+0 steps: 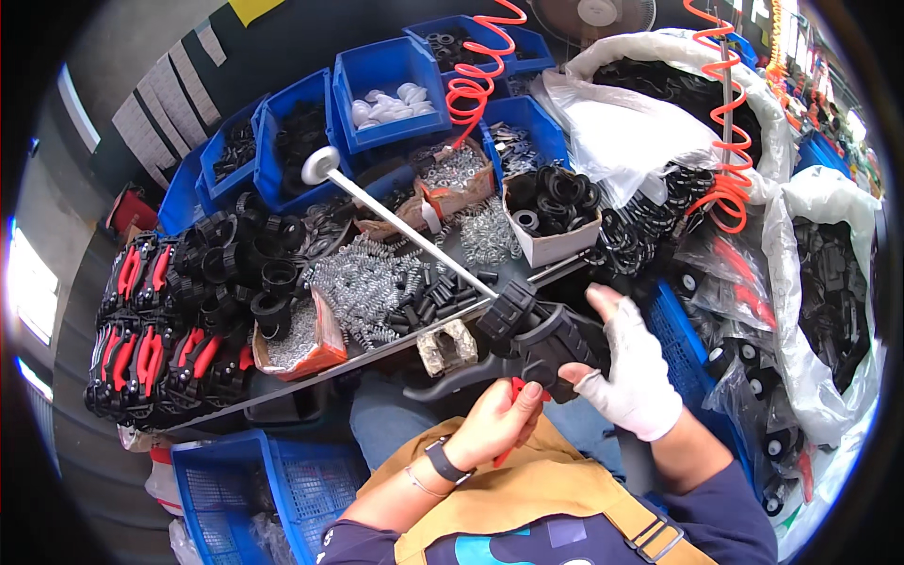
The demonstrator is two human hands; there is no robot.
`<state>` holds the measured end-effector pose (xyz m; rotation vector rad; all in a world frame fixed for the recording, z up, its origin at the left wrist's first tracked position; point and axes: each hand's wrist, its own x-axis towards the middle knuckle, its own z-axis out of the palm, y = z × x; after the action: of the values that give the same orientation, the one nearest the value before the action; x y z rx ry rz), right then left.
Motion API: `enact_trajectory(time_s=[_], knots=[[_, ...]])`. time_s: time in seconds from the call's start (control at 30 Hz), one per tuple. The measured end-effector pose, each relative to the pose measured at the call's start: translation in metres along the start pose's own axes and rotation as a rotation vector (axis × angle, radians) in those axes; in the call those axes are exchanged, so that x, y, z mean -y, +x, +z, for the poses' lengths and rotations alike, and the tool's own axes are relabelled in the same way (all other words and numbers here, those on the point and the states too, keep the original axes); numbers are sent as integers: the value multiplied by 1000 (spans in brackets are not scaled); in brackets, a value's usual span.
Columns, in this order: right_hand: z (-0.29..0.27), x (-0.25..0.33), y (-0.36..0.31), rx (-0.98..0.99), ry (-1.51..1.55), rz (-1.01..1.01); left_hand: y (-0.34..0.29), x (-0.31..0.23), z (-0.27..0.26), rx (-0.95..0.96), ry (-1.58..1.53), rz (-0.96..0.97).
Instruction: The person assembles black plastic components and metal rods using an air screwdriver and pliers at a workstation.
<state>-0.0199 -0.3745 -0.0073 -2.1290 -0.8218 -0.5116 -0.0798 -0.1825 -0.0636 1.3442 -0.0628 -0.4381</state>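
In front of my lap is a black plastic tool body (551, 348) that looks like part of a caulking gun. A long white rod (405, 231) with a white disc at its far end rises from it toward the upper left. My left hand (504, 421) is closed on a narrow red piece (517, 385) at the body's lower side; whether that piece is joined to the body is hidden. My right hand (633, 377), in a white glove with bare fingertips, is open beside the body's right side, thumb and forefinger apart. A mottled block (447, 347) stands left of the body.
Metal springs (358, 287), black pegs (435, 299) and black rings (273, 282) crowd the bench. Red-and-black handle assemblies (141, 363) are stacked at left. Blue bins (391, 71) line the back. Red coiled hoses (730, 179) hang above. White sacks (810, 282) stand at right.
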Motion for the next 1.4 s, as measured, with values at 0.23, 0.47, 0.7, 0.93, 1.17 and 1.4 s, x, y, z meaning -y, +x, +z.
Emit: enact_trajectory(time_s=[0.23, 0.47, 0.7, 0.93, 1.17, 1.4], knots=[[13, -6, -2, -91, -116, -282, 2, 27, 20, -118, 109, 205], [-12, 18, -6, -112, 278, -21, 22, 44, -12, -386, 638, 477], [-36, 9, -47, -179, -120, -362, 12, -5, 59, -158, -622, 310], [-290, -155, -85, -358, -1215, 1213, 14, 0, 20, -65, -435, 401], [-290, -221, -112, -500, -1492, 797, 5, 5, 7, 32, -514, 374], [-80, -55, -26, -565, -246, -13, 42, -7, 27, -58, -580, 408]])
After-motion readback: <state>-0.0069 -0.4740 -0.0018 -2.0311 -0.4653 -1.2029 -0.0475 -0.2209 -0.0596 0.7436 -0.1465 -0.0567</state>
